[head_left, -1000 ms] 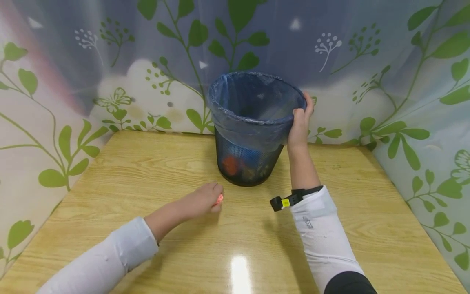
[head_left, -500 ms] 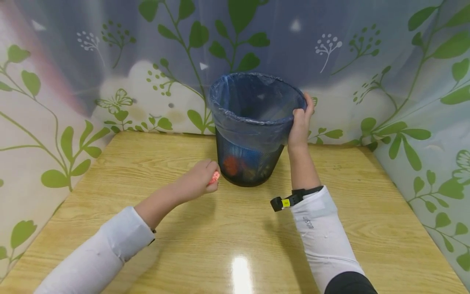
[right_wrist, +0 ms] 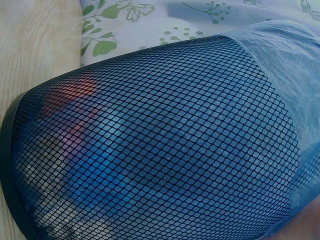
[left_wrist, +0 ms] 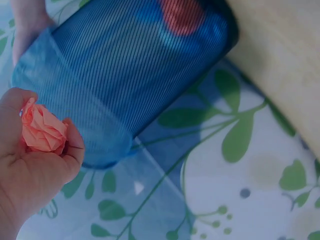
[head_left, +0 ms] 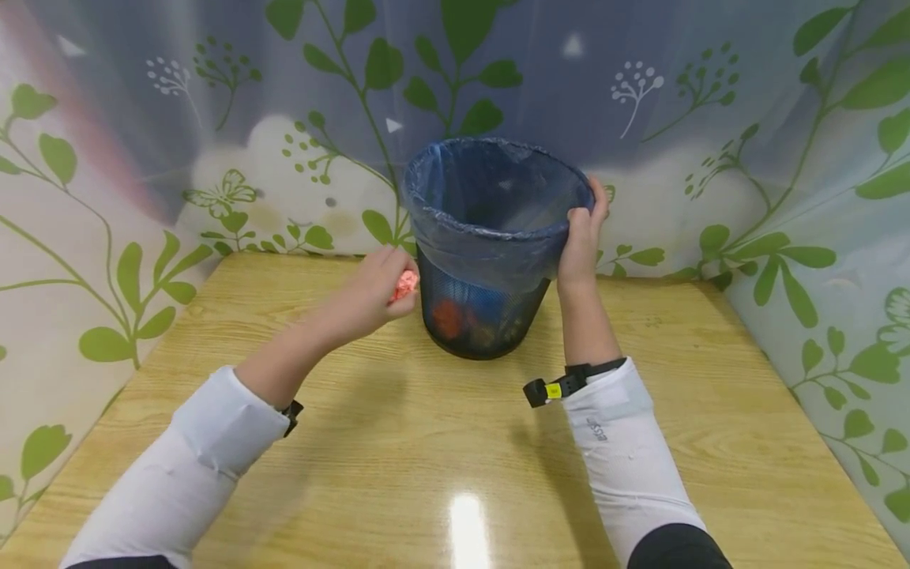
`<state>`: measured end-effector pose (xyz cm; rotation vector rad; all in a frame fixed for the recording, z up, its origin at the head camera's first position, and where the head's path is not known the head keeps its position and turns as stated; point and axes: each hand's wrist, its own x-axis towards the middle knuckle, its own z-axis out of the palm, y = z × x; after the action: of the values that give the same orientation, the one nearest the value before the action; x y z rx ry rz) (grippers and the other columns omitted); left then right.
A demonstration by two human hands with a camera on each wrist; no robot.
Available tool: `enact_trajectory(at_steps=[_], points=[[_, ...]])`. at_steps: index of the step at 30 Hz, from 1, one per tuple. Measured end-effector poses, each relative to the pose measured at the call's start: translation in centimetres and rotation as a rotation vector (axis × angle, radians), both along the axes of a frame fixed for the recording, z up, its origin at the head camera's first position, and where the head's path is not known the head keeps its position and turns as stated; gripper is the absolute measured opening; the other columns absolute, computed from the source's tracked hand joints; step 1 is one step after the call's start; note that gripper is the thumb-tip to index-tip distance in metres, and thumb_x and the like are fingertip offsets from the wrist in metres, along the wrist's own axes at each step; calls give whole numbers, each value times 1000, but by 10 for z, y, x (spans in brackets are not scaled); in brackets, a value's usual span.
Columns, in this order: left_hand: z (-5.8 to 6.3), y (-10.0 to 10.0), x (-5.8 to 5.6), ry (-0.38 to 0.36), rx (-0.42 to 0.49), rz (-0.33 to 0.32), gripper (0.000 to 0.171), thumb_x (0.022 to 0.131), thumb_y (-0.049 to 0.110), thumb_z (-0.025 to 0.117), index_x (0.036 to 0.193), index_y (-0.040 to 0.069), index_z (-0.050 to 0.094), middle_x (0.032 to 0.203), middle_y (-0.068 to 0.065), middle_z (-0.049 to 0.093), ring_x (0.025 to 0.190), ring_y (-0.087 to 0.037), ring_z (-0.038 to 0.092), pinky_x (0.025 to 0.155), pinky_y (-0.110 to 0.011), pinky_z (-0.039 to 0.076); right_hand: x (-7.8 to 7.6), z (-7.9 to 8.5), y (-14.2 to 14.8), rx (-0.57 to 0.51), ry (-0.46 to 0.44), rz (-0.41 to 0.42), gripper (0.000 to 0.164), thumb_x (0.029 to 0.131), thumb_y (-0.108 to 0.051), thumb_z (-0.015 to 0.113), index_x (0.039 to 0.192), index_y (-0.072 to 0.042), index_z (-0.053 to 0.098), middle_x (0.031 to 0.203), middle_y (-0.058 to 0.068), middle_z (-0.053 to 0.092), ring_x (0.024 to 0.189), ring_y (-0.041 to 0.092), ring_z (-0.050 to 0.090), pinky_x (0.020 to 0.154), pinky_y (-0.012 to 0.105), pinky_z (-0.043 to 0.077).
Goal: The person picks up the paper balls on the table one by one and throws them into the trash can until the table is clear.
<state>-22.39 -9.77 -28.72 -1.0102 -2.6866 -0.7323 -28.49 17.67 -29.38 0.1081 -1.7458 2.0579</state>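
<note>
A crumpled ball of orange-pink paper [left_wrist: 44, 129] sits in my left hand [head_left: 366, 296], fingers and thumb curled round it. That hand is raised above the table, just left of the wastebasket. The black mesh wastebasket [right_wrist: 165, 135] stands upright, lined with a translucent blue bag [head_left: 490, 257] folded over its rim. My right hand [head_left: 584, 237] grips the rim on the right side, thumb on the outside of the bag. Through the mesh, red-orange, blue and pale items [right_wrist: 95, 170] show at the basket's bottom.
The wooden table [head_left: 441, 450] reaches back to a curtain [head_left: 298, 182] printed with green leaves, close behind the basket. More of this printed cloth encloses both sides. Black straps [head_left: 569, 383] circle the wrists.
My left hand has risen from low in front of the wastebasket, up and slightly left, carrying the paper ball. The right hand and basket have stayed in place.
</note>
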Motion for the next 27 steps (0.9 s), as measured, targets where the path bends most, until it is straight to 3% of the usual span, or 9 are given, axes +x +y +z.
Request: enact_trajectory(at_steps=[5,14,20,27], points=[[25,-1,-7,-20,5,49,20,89,6,53,105,-5,48,94,-15,44,87,-27,40,74,-37,35,0,1,-1,5,-2,-6,62,89,-21,28,150,-26,19,153,4,25,126,22,37,96,23,32],[60,13,-19,-5,41,59,22,91,10,51,109,-3,47,100,-15,43,89,-26,39,74,-34,36,-1,1,0,-32,-4,-12,62,89,-20,28,150,-25,19,153,4,27,129,23,37,102,29,33],[74,25,-29,-2,93,102,30,95,16,52,116,-5,47,112,-17,45,96,-27,40,76,-34,39,-3,1,-1,-17,3,-20,63,89,-21,29,151,-24,20,153,2,26,127,21,38,98,25,33],[84,36,-40,-49,113,105,32,98,21,50,121,-1,46,116,-14,43,97,-25,39,76,-31,38,-2,-1,-2,0,2,-26,64,89,-21,29,151,-21,19,153,2,25,128,20,37,96,24,32]])
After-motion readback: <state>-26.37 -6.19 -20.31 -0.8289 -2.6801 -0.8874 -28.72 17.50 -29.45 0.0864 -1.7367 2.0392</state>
